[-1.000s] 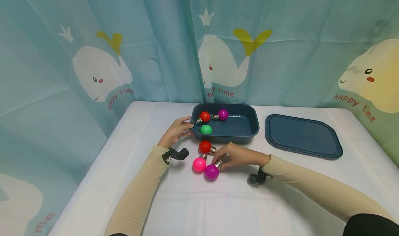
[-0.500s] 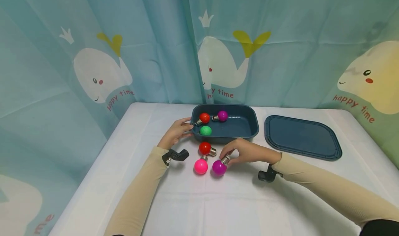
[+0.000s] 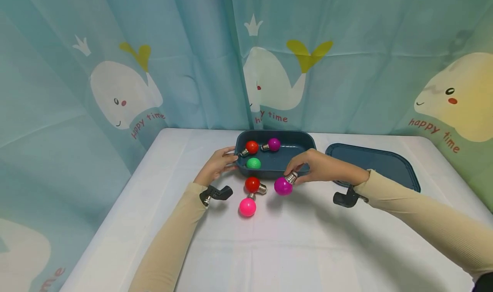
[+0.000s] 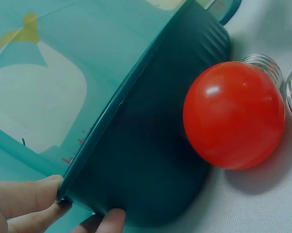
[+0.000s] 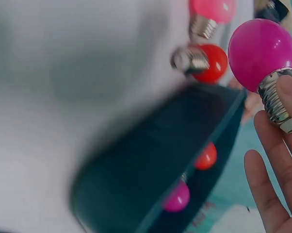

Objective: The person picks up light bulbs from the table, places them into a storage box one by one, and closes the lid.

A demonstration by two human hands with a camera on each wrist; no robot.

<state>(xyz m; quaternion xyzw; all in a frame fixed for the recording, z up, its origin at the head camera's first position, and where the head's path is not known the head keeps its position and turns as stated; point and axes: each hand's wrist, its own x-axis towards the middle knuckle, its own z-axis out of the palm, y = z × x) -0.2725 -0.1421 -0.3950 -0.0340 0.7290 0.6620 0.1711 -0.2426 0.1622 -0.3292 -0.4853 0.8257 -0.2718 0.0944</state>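
Observation:
My right hand (image 3: 317,165) pinches a purple light bulb (image 3: 283,186) by its metal screw base, raised above the table near the front right of a dark blue box (image 3: 269,173). In the right wrist view its thumb (image 5: 291,92) presses on the base and two fingers stand spread. The left hand (image 3: 216,165) touches the box's left end with fairly straight fingers, some fingertips at the rim. Inside the box lie a red bulb (image 3: 252,147), a purple bulb (image 3: 274,144) and a green bulb (image 3: 253,163), its base hidden.
Before the box, a red bulb (image 3: 252,184) and a pink bulb (image 3: 247,207) lie on the white table (image 3: 231,257). A dark blue lid (image 3: 379,165) lies at the right, partly behind the right hand and wrist. A whale-printed curtain (image 3: 200,61) hangs behind.
The right hand has lifted the purple bulb off the table, away from the pink one, moving right and toward the box. The left hand stays at the box's left end.

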